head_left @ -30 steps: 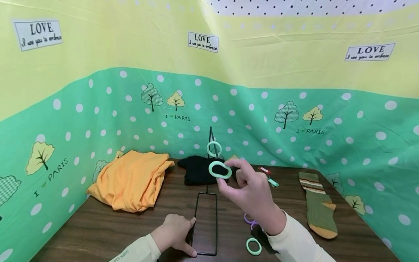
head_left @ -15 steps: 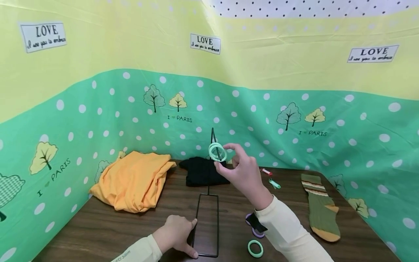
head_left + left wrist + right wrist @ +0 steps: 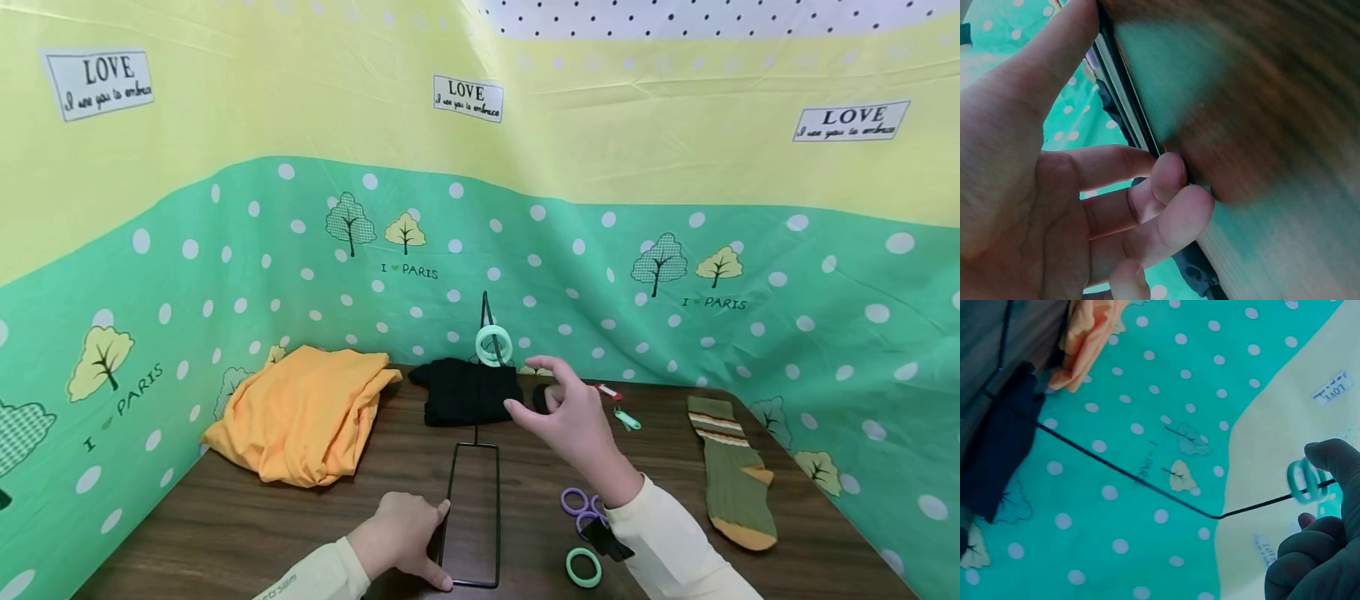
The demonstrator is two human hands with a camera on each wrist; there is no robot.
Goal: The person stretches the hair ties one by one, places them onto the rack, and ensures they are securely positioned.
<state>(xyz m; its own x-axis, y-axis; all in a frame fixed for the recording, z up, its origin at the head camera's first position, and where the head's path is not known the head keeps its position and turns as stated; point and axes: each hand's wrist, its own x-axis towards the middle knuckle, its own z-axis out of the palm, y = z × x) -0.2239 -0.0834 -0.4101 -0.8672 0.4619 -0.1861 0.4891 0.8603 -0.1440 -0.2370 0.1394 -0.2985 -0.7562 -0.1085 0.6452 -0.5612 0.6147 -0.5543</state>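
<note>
A black wire stand [image 3: 497, 508] has its rectangular base on the table, an upright rod and an arm sticking out on top. My left hand [image 3: 405, 533] holds the base's left bar, with thumb and index fingertip against it; in the left wrist view its fingers [image 3: 1182, 219] are curled at the dark bar. Two mint green rings [image 3: 1293, 481] hang on the stand's arm. Just right of them, my right hand [image 3: 577, 425] holds nothing, thumb and index finger spread apart. Another mint green ring [image 3: 572, 577] and several purple rings [image 3: 574, 501] lie below the right forearm.
An orange cloth [image 3: 300, 417] lies at the left. Behind the stand's base is a folded black cloth [image 3: 457, 400]. A green striped sock [image 3: 731, 483] lies at the right, with red [image 3: 609, 391] and green tags [image 3: 627, 419] farther back. A patterned curtain [image 3: 247, 242] surrounds the table.
My right hand brought a mint green ring up to the stand's arm, let it go there beside the other ring, and drew back down and right. The left hand stayed on the base.
</note>
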